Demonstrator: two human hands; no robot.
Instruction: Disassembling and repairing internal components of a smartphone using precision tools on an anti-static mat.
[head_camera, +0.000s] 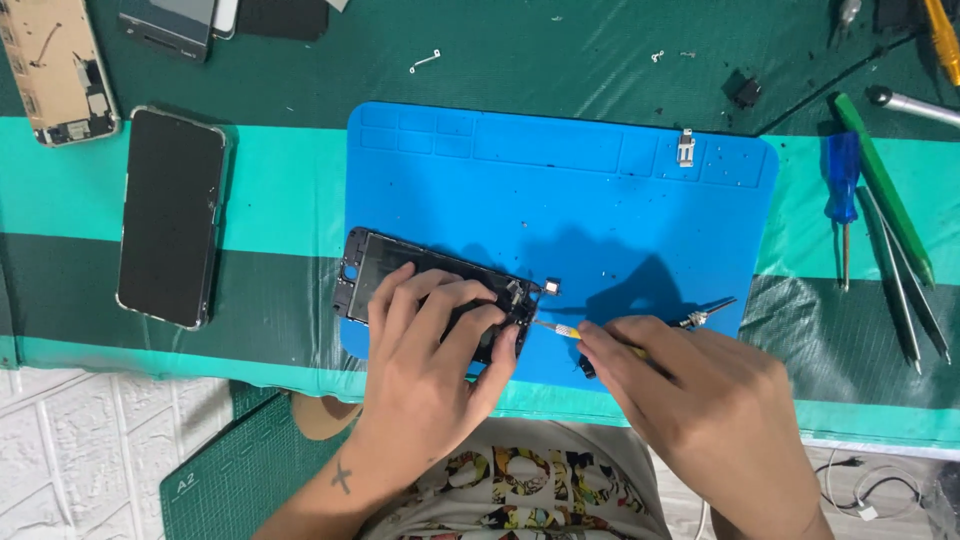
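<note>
A black phone screen frame (372, 268) lies on the blue silicone work mat (560, 190), near its front left corner. My left hand (430, 370) presses down on the frame, fingers spread over its right half. My right hand (700, 400) holds a small yellow-handled screwdriver (560, 329); its tip points left at the frame's right end. A small square part (553, 287) sits on the mat just beyond the frame's corner.
A black phone (170, 230) lies face up at the left, an opened phone body (58, 65) behind it. A blue screwdriver (843, 190), a green pry tool (885, 190) and tweezers (905, 290) lie at the right. A metal bracket (686, 147) and loose screws rest on the mat.
</note>
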